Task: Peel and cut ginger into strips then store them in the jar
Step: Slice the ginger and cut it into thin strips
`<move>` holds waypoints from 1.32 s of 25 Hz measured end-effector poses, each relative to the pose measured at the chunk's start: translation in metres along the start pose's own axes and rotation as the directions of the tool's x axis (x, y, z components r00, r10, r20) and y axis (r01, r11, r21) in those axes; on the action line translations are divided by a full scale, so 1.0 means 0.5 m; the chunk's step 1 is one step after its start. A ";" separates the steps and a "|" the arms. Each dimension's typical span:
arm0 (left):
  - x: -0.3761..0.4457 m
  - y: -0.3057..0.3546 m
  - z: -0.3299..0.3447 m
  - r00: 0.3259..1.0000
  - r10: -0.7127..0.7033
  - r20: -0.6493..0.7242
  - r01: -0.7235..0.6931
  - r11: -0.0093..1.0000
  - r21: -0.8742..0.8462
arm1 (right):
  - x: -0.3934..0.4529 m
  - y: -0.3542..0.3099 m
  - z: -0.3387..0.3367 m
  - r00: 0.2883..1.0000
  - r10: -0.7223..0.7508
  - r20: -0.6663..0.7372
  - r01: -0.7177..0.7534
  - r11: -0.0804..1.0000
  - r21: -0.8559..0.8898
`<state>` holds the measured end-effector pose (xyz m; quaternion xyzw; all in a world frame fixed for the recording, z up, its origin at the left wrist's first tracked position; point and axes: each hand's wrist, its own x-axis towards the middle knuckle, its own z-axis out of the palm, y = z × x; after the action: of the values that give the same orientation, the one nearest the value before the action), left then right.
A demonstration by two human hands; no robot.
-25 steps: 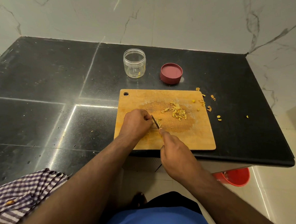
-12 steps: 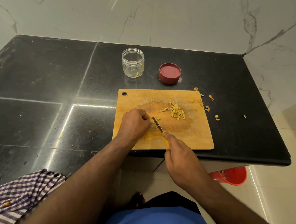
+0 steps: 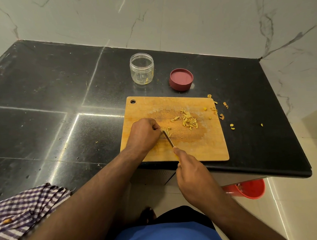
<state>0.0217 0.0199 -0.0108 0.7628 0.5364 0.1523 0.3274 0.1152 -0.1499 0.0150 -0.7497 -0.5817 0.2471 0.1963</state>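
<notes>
A wooden cutting board lies at the counter's front edge. On it my left hand curls over a small piece of ginger, mostly hidden under the fingers. My right hand grips a yellow-handled knife, its blade resting against the ginger by my left fingertips. A few fresh strips lie beside the blade, and a larger pile of ginger strips sits in the board's middle. Behind the board stands the open clear jar with a bit of ginger at its bottom, and its red lid to the right.
Ginger peel scraps are scattered on the black counter right of the board. A checked cloth lies at the lower left. A red bucket stands on the floor below the counter's edge. Marble walls close the back and right.
The knife has shifted slightly back and down along the ginger between cuts. A few more strips lie by the blade. My left hand stays in place.
</notes>
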 end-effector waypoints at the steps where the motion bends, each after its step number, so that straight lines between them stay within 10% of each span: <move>1: 0.000 -0.001 0.000 1.000 0.000 0.003 0.000 1.000 0.002 | -0.008 0.001 -0.005 1.000 0.002 -0.008 -0.002 1.000 0.015; 33: 0.001 0.001 -0.010 1.000 -0.024 0.019 0.024 1.000 0.000 | 0.044 0.001 0.005 1.000 -0.016 -0.020 0.016 1.000 0.020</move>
<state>0.0191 0.0218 -0.0070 0.7576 0.5426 0.1412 0.3342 0.1185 -0.1285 0.0097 -0.7453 -0.5832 0.2438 0.2118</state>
